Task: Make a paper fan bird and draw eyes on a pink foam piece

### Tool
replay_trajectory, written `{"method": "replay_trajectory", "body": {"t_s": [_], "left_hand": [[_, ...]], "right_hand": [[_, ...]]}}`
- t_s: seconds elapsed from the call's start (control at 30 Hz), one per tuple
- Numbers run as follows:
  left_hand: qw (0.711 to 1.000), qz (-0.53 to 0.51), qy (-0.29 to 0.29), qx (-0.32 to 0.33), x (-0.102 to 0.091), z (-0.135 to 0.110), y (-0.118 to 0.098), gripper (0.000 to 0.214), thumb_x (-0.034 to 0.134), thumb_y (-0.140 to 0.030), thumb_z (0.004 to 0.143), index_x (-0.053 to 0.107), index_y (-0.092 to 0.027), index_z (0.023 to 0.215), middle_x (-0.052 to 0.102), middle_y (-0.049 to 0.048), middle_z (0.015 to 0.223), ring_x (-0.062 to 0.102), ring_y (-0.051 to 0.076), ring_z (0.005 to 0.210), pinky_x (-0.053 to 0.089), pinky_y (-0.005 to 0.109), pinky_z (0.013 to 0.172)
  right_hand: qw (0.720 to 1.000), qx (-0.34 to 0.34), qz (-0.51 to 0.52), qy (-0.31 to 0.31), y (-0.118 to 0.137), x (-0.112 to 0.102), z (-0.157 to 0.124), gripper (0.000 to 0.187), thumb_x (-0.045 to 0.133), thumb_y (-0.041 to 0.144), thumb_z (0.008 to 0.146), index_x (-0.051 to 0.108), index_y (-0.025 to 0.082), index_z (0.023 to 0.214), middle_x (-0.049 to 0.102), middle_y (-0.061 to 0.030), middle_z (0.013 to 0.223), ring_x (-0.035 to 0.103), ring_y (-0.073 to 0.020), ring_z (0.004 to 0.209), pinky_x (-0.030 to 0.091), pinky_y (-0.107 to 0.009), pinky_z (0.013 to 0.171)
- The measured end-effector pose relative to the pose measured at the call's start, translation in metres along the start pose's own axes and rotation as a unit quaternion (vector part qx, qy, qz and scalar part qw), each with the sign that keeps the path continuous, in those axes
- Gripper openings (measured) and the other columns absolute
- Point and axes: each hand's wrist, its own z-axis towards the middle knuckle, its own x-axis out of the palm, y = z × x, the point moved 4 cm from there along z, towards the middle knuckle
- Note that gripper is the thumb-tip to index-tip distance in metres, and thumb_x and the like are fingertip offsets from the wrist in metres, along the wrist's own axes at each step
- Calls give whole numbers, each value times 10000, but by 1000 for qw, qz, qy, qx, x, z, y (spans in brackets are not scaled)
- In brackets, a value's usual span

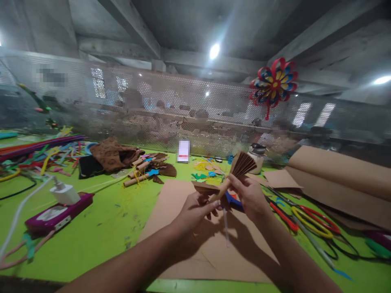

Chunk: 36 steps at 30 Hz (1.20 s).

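Note:
Above a brown kraft paper sheet [175,203], both hands grip a brown paper tube [224,187] that slants up to the right. A pleated brown paper fan [244,163] spreads at its upper end. Another folded brown paper piece [206,187] sticks out by the left fingers. My left hand [198,209] pinches the lower end between thumb and fingers. Closed near the upper end is my right hand [249,193]. Behind and under the hands, a blue curved object [234,200] shows in part, and a thin whitish stick [226,228] points down from there.
Finished-looking paper tubes [137,179] with fans lie left of centre. A purple power strip [59,215] holds a white charger [64,193]. Scissors with yellow handles [311,223] and large kraft paper [339,183] lie right. A phone [183,151] and a mesh panel [171,101] stand behind.

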Motion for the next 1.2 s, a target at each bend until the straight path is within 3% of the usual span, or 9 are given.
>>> {"method": "replay_trajectory", "body": {"t_s": [0.17,0.33,0.47,0.63,0.8,1.0,1.2], "left_hand": [[994,75,75,0,-2,6,3,277,709,-385,786,667,-112,785,636,103,705,565,152,609,421,275,580],[992,26,126,-14,4,5,1,341,691,-452,795,642,-120,854,647,97,731,553,124,578,414,256,558],[994,7,97,-41,6,1,4,331,704,-429,790,634,-106,809,646,96,743,555,112,585,420,234,557],[994,-22,91,-62,6,2,8,338,728,-393,767,639,-118,944,632,84,820,579,138,672,431,229,566],[993,36,98,-58,9,0,3,349,683,-453,788,664,-106,759,581,64,690,481,105,566,333,219,508],[995,69,61,-40,8,-3,-3,325,671,-442,785,640,-126,718,513,17,619,396,92,511,278,225,483],[989,100,97,-44,9,-5,-1,255,636,-387,817,633,-142,748,470,-5,586,364,96,506,251,235,479]], "right_hand": [[997,18,68,2,-1,-2,-1,290,797,426,648,656,172,643,586,2,614,535,-134,608,468,-292,613],[996,21,91,7,-2,-2,-1,252,812,380,650,679,168,672,601,-3,654,530,-125,661,474,-286,688],[996,24,80,11,-7,-4,2,252,808,376,658,680,160,682,588,-8,646,535,-139,677,476,-288,691],[997,32,71,25,-9,-2,3,276,793,400,670,677,152,704,599,-25,684,560,-156,685,490,-296,677],[995,41,77,39,-6,1,1,254,787,390,682,685,158,704,605,-24,693,555,-150,690,482,-277,670],[990,51,119,50,-10,0,2,266,730,434,742,699,170,729,608,-14,661,551,-144,648,469,-276,636],[978,67,188,59,0,-3,-1,252,645,507,792,698,261,812,688,2,790,608,-167,777,495,-314,748]]}}
